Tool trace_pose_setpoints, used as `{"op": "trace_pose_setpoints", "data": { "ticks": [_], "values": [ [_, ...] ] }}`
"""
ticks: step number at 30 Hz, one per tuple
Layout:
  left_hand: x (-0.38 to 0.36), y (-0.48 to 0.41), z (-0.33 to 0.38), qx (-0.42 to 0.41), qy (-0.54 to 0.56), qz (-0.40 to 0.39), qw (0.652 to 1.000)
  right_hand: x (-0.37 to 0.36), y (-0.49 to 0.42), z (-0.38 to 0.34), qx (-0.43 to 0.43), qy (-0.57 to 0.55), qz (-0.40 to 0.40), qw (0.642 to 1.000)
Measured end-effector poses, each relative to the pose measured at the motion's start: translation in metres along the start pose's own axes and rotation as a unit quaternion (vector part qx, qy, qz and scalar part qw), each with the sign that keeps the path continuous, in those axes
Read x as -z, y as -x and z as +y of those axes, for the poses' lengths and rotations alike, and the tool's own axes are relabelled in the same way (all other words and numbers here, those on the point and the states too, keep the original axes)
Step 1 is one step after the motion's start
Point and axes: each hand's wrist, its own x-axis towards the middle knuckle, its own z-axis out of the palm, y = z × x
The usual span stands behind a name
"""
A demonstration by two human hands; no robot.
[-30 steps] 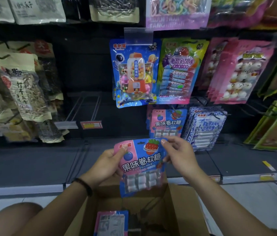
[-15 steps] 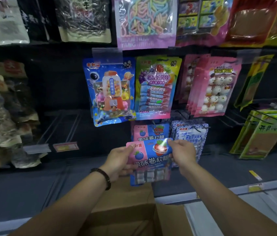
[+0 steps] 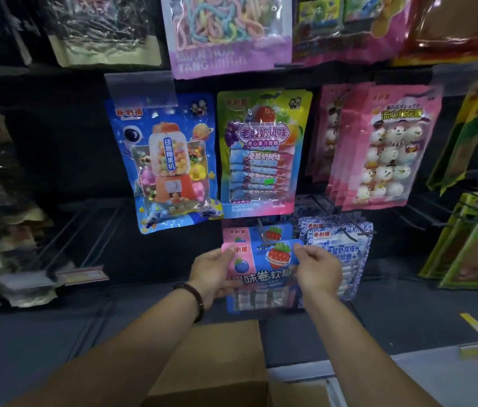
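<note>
A pink and blue candy bag [image 3: 262, 270] with a strawberry and a blueberry printed on it is held up against the shelf wall. My left hand [image 3: 212, 273] pinches its upper left corner and my right hand [image 3: 318, 270] pinches its upper right corner. Its top edge meets a wire hook [image 3: 261, 227], where an identical bag [image 3: 256, 234] hangs just behind it. Both forearms reach forward from the bottom of the view; a dark bead bracelet sits on my left wrist.
An open cardboard box [image 3: 220, 365] lies below my arms. A blue-white patterned bag stack [image 3: 339, 239] hangs to the right, a gumball-machine bag [image 3: 167, 163] and a yoghurt candy bag [image 3: 261, 154] above. Bare wire hooks [image 3: 85, 230] stick out at left.
Both hands have lifted the candy bag out of the box area and carried it forward and up to the hook. The view has tilted upward toward the shelf.
</note>
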Motion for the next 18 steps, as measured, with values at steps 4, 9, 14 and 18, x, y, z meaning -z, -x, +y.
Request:
{"op": "trace_pose_setpoints", "data": {
  "ticks": [4, 9, 14, 18],
  "values": [
    [-0.006, -0.015, -0.002, -0.008, -0.01, 0.002, 1.0, -0.006, -0.009, 0.003, -0.02, -0.03, 0.019, 0.999],
    [-0.009, -0.026, -0.008, -0.006, -0.004, 0.005, 1.0, -0.011, -0.017, 0.006, -0.015, -0.053, 0.039, 0.998],
    [-0.011, -0.035, -0.011, -0.008, -0.004, 0.028, 1.0, -0.015, -0.019, 0.013, -0.027, -0.048, 0.024, 0.998],
    [-0.014, -0.046, -0.001, -0.003, 0.007, 0.043, 0.999, -0.019, -0.015, 0.019, 0.016, 0.047, -0.003, 0.999]
  ]
}}
